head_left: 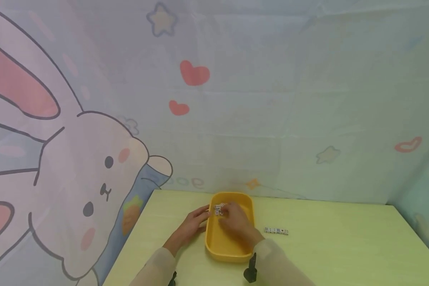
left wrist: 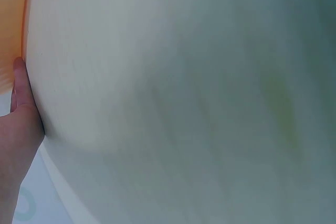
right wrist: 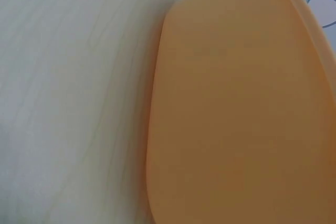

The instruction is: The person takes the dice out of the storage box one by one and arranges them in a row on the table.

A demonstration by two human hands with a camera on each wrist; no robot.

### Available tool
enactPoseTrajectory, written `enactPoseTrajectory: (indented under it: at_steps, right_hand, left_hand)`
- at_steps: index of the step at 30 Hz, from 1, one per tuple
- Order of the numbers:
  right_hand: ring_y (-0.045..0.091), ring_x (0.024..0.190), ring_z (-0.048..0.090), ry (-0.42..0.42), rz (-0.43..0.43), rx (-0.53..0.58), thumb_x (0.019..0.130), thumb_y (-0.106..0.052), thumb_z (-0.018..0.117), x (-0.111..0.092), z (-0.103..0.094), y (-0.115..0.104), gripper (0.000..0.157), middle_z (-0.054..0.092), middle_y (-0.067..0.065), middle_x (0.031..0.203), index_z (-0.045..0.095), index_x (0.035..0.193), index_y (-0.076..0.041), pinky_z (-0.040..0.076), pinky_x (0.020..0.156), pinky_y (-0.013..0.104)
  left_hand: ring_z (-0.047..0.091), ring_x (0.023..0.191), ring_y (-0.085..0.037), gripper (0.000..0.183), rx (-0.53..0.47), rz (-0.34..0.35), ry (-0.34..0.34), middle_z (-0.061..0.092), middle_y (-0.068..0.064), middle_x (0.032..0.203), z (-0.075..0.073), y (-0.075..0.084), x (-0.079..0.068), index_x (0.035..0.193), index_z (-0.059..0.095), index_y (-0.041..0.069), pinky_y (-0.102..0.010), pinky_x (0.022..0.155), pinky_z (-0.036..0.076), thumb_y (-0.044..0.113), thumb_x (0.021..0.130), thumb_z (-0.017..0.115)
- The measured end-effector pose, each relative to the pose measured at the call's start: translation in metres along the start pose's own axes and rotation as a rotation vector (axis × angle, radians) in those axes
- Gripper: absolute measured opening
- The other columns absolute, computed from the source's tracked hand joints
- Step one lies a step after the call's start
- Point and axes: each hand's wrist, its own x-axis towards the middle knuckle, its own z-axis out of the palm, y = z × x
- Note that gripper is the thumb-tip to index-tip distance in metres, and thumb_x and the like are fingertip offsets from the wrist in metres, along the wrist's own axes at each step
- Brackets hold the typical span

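A yellow plastic tray [head_left: 230, 257] stands on the table, with several small white dice [head_left: 219, 209] heaped at its far left end. My right hand [head_left: 237, 221] reaches over the tray's right side, its fingers down beside the dice; whether they pinch one is hidden. At the tray's left wall, my left hand [head_left: 192, 226] rests with fingers stretched along the outside. The left wrist view shows the left hand [left wrist: 21, 108] against the orange-looking tray wall [left wrist: 11, 19]. Only the tray's outer side [right wrist: 241, 108] fills the right wrist view. The right fingers are out of sight there.
Right of the tray, a short straight row of dice [head_left: 276, 230] lies on the pale yellow-green table [head_left: 343, 246]. Behind the table's far edge hangs a cloth backdrop [head_left: 271, 99] printed with a rabbit, hearts and stars.
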Motion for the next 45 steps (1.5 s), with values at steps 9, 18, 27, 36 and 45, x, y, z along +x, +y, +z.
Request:
enactPoseTrajectory:
  at_steps: [9, 18, 27, 36, 45]
  right_hand:
    - [0.035, 0.108, 0.065, -0.01, -0.044, -0.04, 0.087, -0.006, 0.077, 0.002, 0.002, 0.004, 0.023, 0.071, 0.014, 0.111, 0.076, 0.109, 0.002, 0.052, 0.105, 0.052]
    - [0.02, 0.086, 0.061, -0.045, -0.039, -0.069, 0.089, -0.004, 0.077, 0.003, 0.002, 0.005, 0.009, 0.067, 0.0, 0.09, 0.073, 0.096, -0.008, 0.056, 0.086, 0.043]
    - [0.016, 0.075, 0.053, -0.098, -0.075, -0.088, 0.087, -0.001, 0.078, 0.003, 0.002, 0.004, 0.011, 0.059, -0.003, 0.08, 0.07, 0.087, -0.009, 0.049, 0.069, 0.033]
    - [0.015, 0.077, 0.055, -0.256, -0.091, -0.155, 0.091, -0.003, 0.078, -0.003, -0.016, -0.012, 0.012, 0.06, -0.005, 0.081, 0.07, 0.086, -0.011, 0.052, 0.075, 0.032]
    - [0.013, 0.079, 0.054, -0.24, -0.186, -0.155, 0.089, -0.002, 0.077, -0.016, -0.052, -0.016, 0.013, 0.06, -0.006, 0.084, 0.069, 0.091, -0.012, 0.051, 0.074, 0.032]
  left_hand:
    - [0.047, 0.146, -0.039, 0.057, 0.0, 0.001, 0.006, 0.046, -0.022, 0.161, 0.001, 0.0, 0.001, 0.163, 0.04, 0.004, -0.044, 0.107, 0.055, 0.029, 0.113, 0.053]
    - [0.046, 0.146, -0.04, 0.056, 0.009, 0.004, 0.011, 0.046, -0.022, 0.161, 0.002, 0.001, 0.0, 0.162, 0.041, 0.003, -0.043, 0.106, 0.055, 0.028, 0.113, 0.052]
    - [0.053, 0.141, -0.037, 0.056, 0.016, 0.001, 0.021, 0.047, -0.021, 0.161, 0.003, 0.001, 0.0, 0.162, 0.041, 0.003, -0.044, 0.106, 0.055, 0.029, 0.113, 0.052]
    - [0.055, 0.14, -0.035, 0.055, 0.013, 0.006, 0.001, 0.043, -0.021, 0.163, 0.002, 0.004, 0.0, 0.163, 0.04, 0.004, -0.043, 0.107, 0.055, 0.026, 0.114, 0.052]
    - [0.048, 0.146, -0.038, 0.057, 0.041, -0.009, 0.019, 0.045, -0.022, 0.161, 0.006, 0.006, -0.005, 0.163, 0.04, 0.003, -0.042, 0.105, 0.057, 0.029, 0.113, 0.052]
